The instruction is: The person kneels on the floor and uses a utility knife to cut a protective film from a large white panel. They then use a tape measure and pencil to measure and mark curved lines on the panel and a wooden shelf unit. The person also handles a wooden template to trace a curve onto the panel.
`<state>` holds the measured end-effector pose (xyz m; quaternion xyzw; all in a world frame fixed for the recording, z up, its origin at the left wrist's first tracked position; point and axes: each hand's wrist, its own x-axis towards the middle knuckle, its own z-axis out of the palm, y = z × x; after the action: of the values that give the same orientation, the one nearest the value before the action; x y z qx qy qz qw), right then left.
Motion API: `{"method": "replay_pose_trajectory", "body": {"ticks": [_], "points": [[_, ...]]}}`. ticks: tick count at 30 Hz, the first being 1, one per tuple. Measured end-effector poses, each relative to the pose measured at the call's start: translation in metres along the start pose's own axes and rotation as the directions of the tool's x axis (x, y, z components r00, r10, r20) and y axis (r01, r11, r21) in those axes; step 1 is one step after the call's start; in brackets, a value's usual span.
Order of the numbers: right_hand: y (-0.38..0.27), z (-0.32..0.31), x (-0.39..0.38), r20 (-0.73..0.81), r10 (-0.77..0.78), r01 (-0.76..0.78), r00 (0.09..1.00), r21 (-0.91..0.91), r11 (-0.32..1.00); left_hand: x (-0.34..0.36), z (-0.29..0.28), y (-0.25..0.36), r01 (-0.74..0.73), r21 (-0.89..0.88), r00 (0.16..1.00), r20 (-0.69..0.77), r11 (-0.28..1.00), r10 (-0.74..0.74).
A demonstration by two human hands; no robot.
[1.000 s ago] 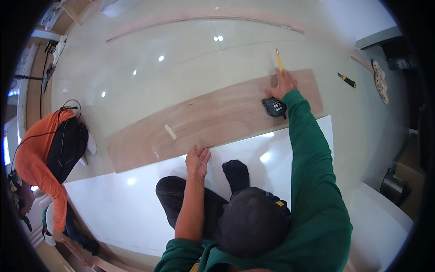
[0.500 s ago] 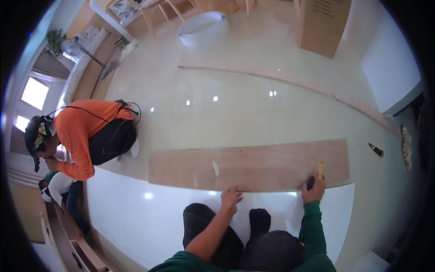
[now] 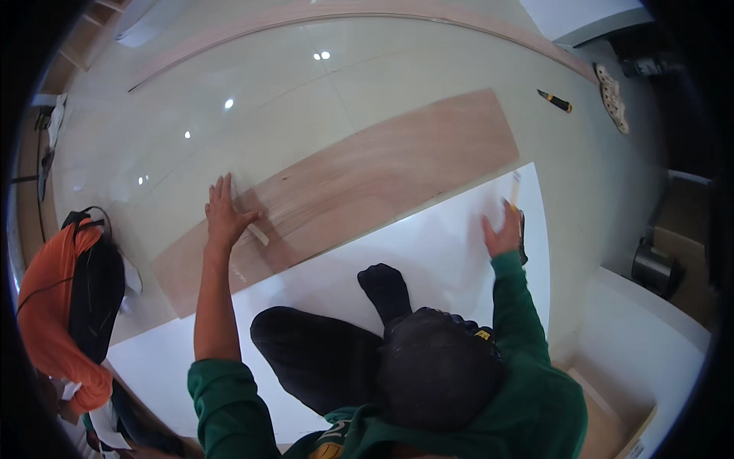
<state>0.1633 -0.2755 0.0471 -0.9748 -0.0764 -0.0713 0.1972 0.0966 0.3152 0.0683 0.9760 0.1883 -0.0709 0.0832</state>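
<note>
My left hand (image 3: 228, 218) is spread over the left part of a long reddish plywood strip (image 3: 405, 153), beside a small pale tape piece (image 3: 262, 239). The strip lies on the floor along the far edge of a white sheet (image 3: 176, 367). My right hand (image 3: 498, 232) is over the sheet's right end, its fingers blurred by motion, at a yellow pencil (image 3: 516, 186) and a black tape measure (image 3: 523, 241); whether it grips either is unclear. My dark-socked foot (image 3: 382, 291) rests on the sheet.
A yellow-and-black utility knife (image 3: 556, 102) and a perforated pale sandal (image 3: 612, 99) lie at upper right. A long narrow strip (image 3: 367, 14) crosses the far floor. A person in orange (image 3: 50, 306) crouches at left. A metal cylinder (image 3: 650, 264) stands right.
My left hand has risen from the board's near edge onto its left part and spread. My right hand has moved off the board onto the white sheet with the pencil and tape measure.
</note>
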Motion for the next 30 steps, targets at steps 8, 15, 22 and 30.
{"method": "replay_pose_trajectory", "body": {"ticks": [8, 15, 22, 30], "points": [[-0.124, 0.073, 0.172, 0.438, -0.467, 0.510, 0.768, 0.021, 0.860, -0.003, 0.011, 0.038, -0.056, -0.204, 0.977, 0.190, 0.977, 0.096], [-0.155, 0.092, 0.212, 0.577, -0.486, 0.654, 0.657, -0.115, 0.748, 0.013, -0.001, 0.040, -0.058, -0.056, 0.946, 0.317, 0.997, 0.073], [-0.145, -0.005, 0.199, 0.373, -0.624, 0.589, 0.686, 0.219, 0.778, -0.031, -0.062, 0.046, -0.161, -0.361, 0.954, 0.182, 0.918, 0.239], [-0.136, -0.141, 0.035, 0.305, -0.577, 0.604, 0.758, 0.006, 0.797, -0.070, -0.099, 0.077, -0.476, 0.006, 0.838, -0.301, 0.880, 0.455]]}}
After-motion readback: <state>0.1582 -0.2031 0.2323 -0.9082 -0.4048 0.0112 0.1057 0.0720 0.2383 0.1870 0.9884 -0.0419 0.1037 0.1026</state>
